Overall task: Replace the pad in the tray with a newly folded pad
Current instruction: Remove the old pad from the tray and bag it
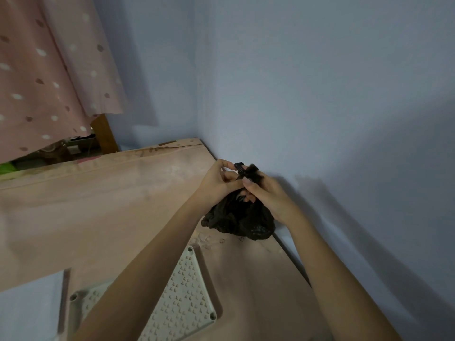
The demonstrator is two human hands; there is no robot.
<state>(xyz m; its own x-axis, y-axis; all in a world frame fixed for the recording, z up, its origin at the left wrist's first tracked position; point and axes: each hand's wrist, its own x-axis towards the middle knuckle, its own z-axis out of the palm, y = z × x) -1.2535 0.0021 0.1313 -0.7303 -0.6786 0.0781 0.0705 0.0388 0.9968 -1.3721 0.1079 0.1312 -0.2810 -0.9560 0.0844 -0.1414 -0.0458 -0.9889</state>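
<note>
Pinching the black bag's [240, 219] twisted neck, left hand [219, 182] and right hand [267, 195] should cinch the knot tight above the bench [110, 205], tray [182, 299] lying nearby; no pad shows.

No text, label, brand or number is legible anywhere.

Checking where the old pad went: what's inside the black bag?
Cannot be seen: the black bag is opaque, bulging, its neck pinched by left hand and right hand.
</note>
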